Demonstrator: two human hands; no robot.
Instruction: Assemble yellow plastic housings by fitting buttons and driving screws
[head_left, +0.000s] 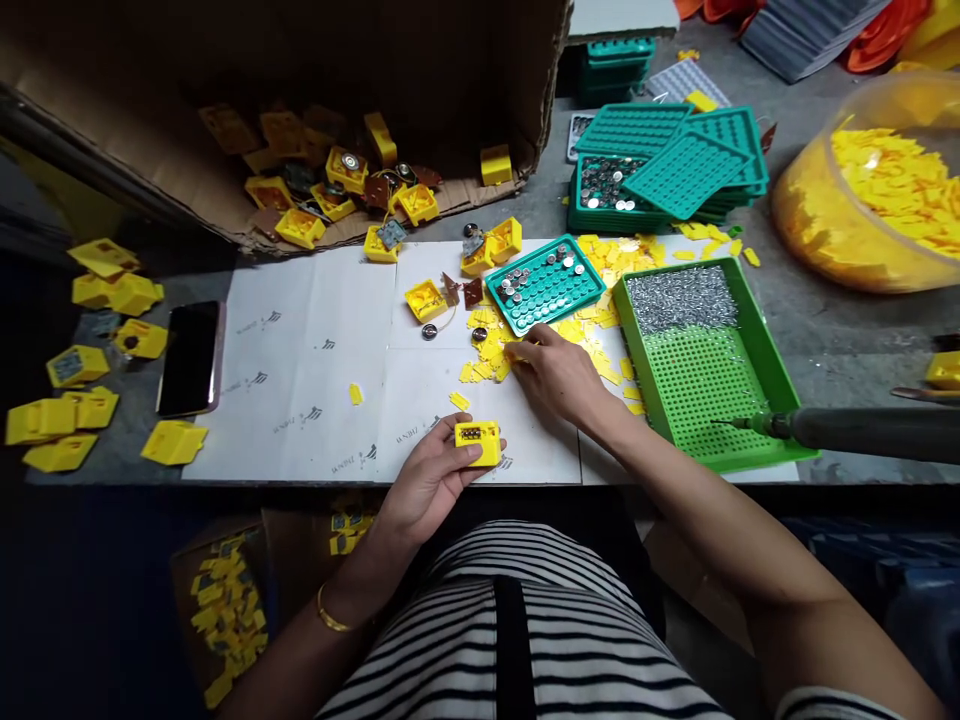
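My left hand [426, 478] holds a small yellow plastic case [489, 452] near the table's front edge, thumb across its face. A slot in the case's upper face shows a row of shiny button cells. My right hand [559, 375] reaches down to a spread of small flat yellow covers [489, 358], its fingers bent together; whatever is between the fingertips is hidden. Just beyond that hand lies a teal tray [598, 288] with round pockets and some loose button cells. An open yellow case [425, 299] with wired parts lies left of the tray.
A green perforated basket [682, 390] holds small metal screws [682, 295] on the right, with a power screwdriver [862, 432] reaching over it. Stacked teal trays [686, 175] and a clear tub [810, 220] stand behind. A phone [190, 360] lies left, by a cardboard box [150, 120].
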